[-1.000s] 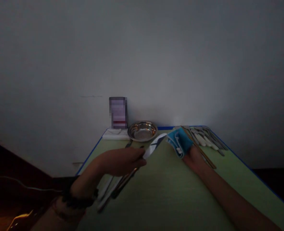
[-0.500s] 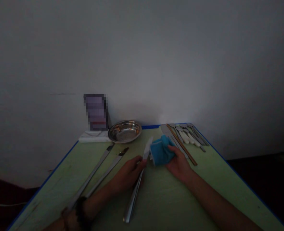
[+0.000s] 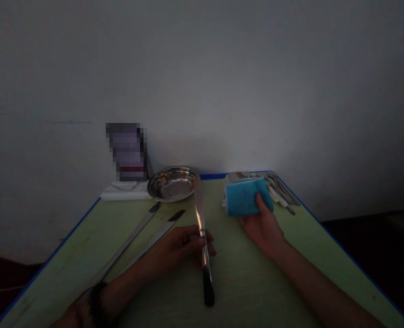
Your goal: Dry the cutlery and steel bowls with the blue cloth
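The knife (image 3: 199,218) was pinched mid-length over the table (image 3: 253,291) by the left hand (image 3: 178,246) – apparently so its far end was left bare – with the folded blue cloth (image 3: 243,200) gripped, rightward, by the right hand's (image 3: 261,230) thumb and fingers

My head carried the camera. From near the green table (image 3: 246,282), it looked forward and down, facing the grey wall (image 3: 222,91).
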A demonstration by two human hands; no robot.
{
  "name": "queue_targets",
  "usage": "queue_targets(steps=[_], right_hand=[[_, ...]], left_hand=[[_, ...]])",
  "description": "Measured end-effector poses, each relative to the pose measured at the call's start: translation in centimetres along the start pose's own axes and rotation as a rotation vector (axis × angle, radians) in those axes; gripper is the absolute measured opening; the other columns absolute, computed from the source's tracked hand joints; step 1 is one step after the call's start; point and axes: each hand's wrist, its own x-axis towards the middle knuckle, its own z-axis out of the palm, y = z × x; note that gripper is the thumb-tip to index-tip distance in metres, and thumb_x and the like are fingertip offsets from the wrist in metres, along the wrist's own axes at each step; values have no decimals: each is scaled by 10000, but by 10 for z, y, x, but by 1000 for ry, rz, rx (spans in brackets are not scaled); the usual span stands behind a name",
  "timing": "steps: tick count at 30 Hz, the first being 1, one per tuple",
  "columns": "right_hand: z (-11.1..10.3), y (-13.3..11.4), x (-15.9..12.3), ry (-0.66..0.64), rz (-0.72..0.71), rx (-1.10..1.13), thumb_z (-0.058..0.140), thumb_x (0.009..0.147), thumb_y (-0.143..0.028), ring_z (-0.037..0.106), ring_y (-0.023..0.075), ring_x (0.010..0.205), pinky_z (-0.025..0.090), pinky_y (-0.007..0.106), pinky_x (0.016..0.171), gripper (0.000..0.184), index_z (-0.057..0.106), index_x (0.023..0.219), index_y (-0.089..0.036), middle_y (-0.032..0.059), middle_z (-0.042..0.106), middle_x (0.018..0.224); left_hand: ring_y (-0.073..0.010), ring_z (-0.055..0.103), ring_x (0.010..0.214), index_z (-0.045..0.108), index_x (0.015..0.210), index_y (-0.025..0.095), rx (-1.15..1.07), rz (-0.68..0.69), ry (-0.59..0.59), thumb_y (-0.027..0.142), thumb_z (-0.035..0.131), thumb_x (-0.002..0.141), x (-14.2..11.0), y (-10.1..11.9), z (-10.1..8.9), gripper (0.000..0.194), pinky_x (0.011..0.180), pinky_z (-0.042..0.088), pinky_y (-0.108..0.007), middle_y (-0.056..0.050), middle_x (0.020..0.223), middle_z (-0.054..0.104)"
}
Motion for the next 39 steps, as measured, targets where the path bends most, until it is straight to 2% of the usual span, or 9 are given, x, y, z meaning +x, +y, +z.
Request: queue_targets(steps=[4, 9, 12, 17, 21, 24, 32, 36, 39], right_hand=[[2, -4, -7, -78, -109, -143, 380, 830, -587, 500, 203, 1178, 501, 419, 865, 437, 514, 1164, -338, 2, 536, 1283], [2, 23, -26, 56, 65, -403, 614, 716, -498, 591, 250, 1012, 464, 452, 890, 357, 644, 977, -255, 53, 675, 989], [13, 27, -42, -124, 61, -306, 573, 707, -577, 580, 251, 1024, 446, 441, 908, 423, 651, 969, -254, 42, 685, 938], [30, 17, -57, -423, 18, 31, 323, 784, -681, 561, 234, 1061, 457, 411, 884, 580, 596, 1075, -261, 55, 635, 1109], [22, 20, -46, -283, 125, 95, 405, 833, -544, 613, 180, 946, 478, 357, 834, 355, 614, 957, -285, 4, 678, 998], [15, 27, -37, -157, 149, 70, 579, 781, -388, 637, 142, 765, 501, 277, 719, 178, 633, 840, -229, -9, 699, 829], [13, 22, -31, -217, 80, -136, 666, 717, -299, 638, 137, 706, 513, 252, 648, 184, 657, 856, -179, 10, 701, 798], [11, 5, -20, -52, -86, -67, 651, 713, -262, 637, 121, 709, 514, 234, 646, 125, 642, 819, -197, -21, 697, 785], [4, -7, -11, 95, -178, -18, 625, 714, -232, 631, 104, 678, 512, 209, 626, 51, 623, 755, -201, -45, 681, 719]], left_hand=[[-132, 590, 673, 558, 885, 160, 176, 75, 37, 405, 465, 875, -2, 6, 3, 262, 617, 463, -241, -23, 793, 649], [-119, 556, 580, 581, 801, 168, 415, 52, 86, 391, 409, 886, -3, 11, 19, 294, 553, 414, -209, 7, 639, 637], [-114, 540, 539, 569, 730, 173, 458, 15, 110, 407, 405, 879, 0, 8, 28, 322, 517, 387, -202, 22, 583, 613], [-117, 518, 549, 546, 754, 176, 397, 33, 179, 438, 410, 871, 5, 3, 28, 318, 511, 380, -207, 31, 594, 577], [-108, 475, 465, 502, 729, 188, 303, -13, 231, 450, 391, 867, 5, 5, 29, 316, 464, 353, -210, 49, 529, 535], [-117, 522, 501, 506, 686, 188, 391, -18, 185, 432, 402, 865, 5, 7, 33, 320, 504, 381, -214, 36, 546, 569], [-125, 582, 585, 546, 680, 181, 582, -3, 87, 400, 365, 895, 1, 11, 37, 356, 579, 418, -209, 7, 631, 629], [-111, 554, 584, 591, 935, 184, 475, -2, -103, 435, 384, 891, -5, 10, 33, 328, 564, 431, -201, 1, 722, 644], [-103, 509, 524, 517, 1128, 194, 417, -31, -122, 459, 385, 891, -6, 7, 31, 380, 527, 426, -197, 26, 643, 611]])
